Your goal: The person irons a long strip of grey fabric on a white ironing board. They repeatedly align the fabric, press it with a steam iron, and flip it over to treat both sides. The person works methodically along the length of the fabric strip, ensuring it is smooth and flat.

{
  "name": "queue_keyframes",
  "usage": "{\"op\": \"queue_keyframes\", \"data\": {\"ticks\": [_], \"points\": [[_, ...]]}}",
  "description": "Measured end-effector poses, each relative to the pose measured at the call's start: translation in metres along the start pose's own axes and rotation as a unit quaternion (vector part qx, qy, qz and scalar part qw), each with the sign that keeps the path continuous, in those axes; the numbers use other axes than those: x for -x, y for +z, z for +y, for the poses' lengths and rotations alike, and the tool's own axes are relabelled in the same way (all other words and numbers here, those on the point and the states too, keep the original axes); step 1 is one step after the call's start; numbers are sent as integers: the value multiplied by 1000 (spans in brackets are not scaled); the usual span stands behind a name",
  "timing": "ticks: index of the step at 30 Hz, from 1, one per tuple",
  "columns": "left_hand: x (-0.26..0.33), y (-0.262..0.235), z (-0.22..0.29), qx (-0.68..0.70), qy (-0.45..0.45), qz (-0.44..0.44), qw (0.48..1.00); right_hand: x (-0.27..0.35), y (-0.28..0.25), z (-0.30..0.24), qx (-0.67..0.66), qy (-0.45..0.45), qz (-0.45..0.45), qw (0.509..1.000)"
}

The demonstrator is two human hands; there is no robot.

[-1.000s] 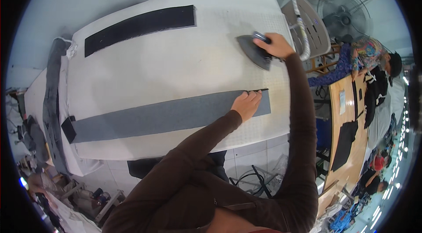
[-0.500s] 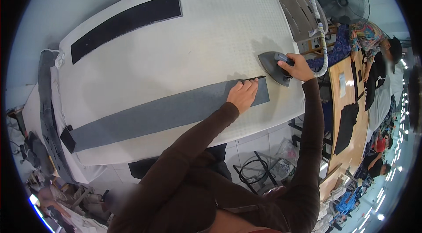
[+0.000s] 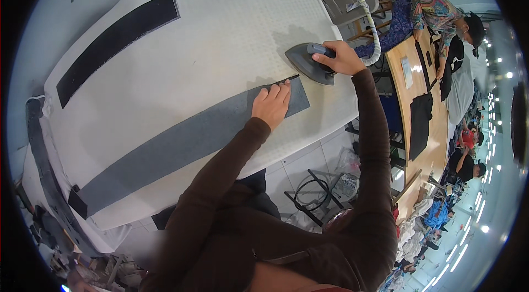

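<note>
one long grey fabric strip (image 3: 182,146) lies flat across the near half of the white padded desk (image 3: 220,33), running from the near left corner up toward the right, where its end sits under the left hand (image 3: 271,106). it looks smooth and even along its length, with a thin dark edge at the right end and a short darker tab at the near left end. the left hand lies open, palm down and fingers spread flat on that right end, pinning the cloth rather than gripping it. just beyond the strip's far right corner stands the iron (image 3: 308,63), its pointed sole aimed left, close to the cloth but seemingly not yet on it. the right hand (image 3: 340,58) has a clenched grip around the iron's handle, and a wrapped hose (image 3: 368,22) rises from behind it. the step in hand seems to be pressing the strip, starting at this right end. by my judgement the next move calls for guiding the sole onto the cloth while the flat hand keeps it from creeping, with the fingers kept out of the iron's path. a second, darker strip (image 3: 115,41) lies well apart at the far left of the desk. other people work at a long wooden table (image 3: 427,121) to the right.
</note>
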State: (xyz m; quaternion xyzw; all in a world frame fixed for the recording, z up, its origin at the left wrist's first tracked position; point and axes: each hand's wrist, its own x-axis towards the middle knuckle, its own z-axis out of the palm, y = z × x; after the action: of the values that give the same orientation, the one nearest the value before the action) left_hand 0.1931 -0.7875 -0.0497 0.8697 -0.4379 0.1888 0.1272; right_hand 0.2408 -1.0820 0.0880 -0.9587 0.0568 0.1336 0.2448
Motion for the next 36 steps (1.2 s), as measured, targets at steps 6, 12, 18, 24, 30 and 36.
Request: {"op": "queue_keyframes", "data": {"ticks": [6,12,18,24,30,36], "points": [[0,2,1,-2,0,-2,1000,2,10,-11,29,-47,-19,998],[1,2,0,-7,4,19,1000,6,18,-17,72,-58,-1,996],[2,1,0,3,2,20,1000,12,23,-17,90,-63,23,994],[5,2,-1,25,-10,24,999,20,27,-21,119,-91,29,988],[21,-12,-26,126,-107,19,986,24,32,-21,154,-110,38,981],[47,-49,-72,186,-221,-63,955,24,34,-17,164,-113,21,980]]}}
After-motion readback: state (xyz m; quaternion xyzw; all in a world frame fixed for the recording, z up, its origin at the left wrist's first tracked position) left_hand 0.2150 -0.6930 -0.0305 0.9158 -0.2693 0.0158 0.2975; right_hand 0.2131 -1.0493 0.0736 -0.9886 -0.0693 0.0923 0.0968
